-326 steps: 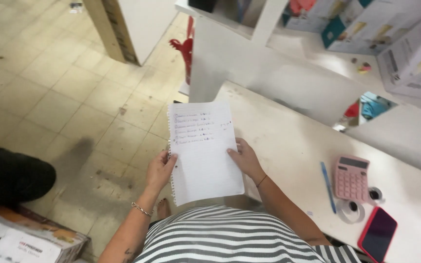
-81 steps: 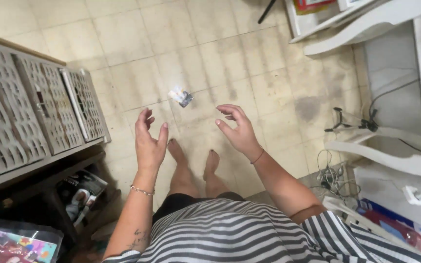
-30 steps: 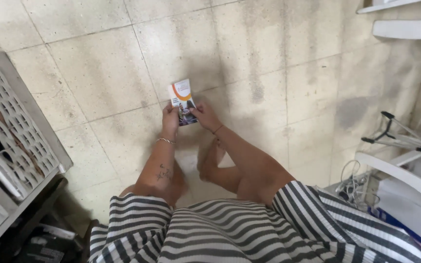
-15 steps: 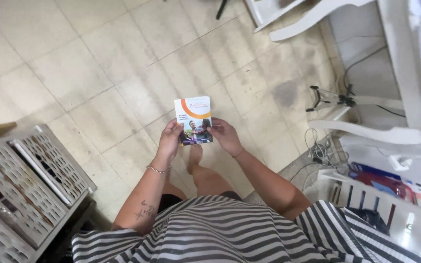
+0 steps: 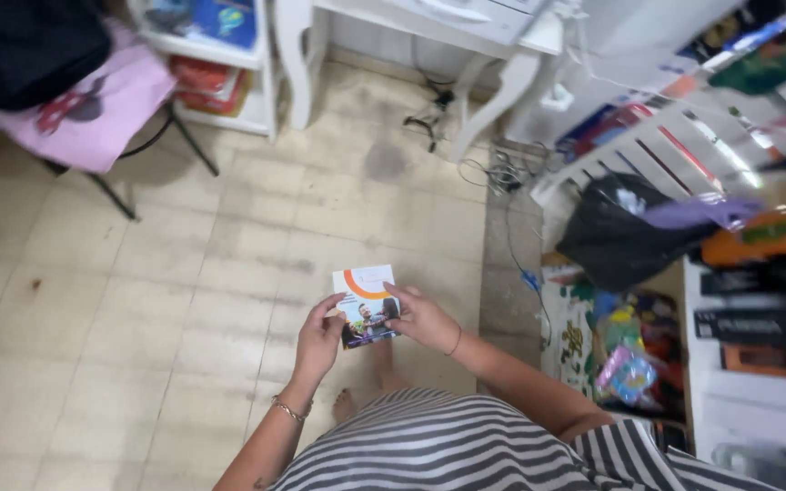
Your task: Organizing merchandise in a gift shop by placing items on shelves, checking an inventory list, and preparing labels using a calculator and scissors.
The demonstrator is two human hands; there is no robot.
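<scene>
Holding a small white card box with an orange arc and a photo print [image 5: 367, 306] in front of my striped dress, I am pinching its edges with my left hand [image 5: 318, 339] and my right hand [image 5: 422, 318], above the tiled floor [image 5: 138, 300]. I am inspecting its face; turning it over would call for a steady two-sided grip.

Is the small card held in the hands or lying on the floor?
Held. Left hand and right hand grip the card by its sides above the tiled floor.
</scene>
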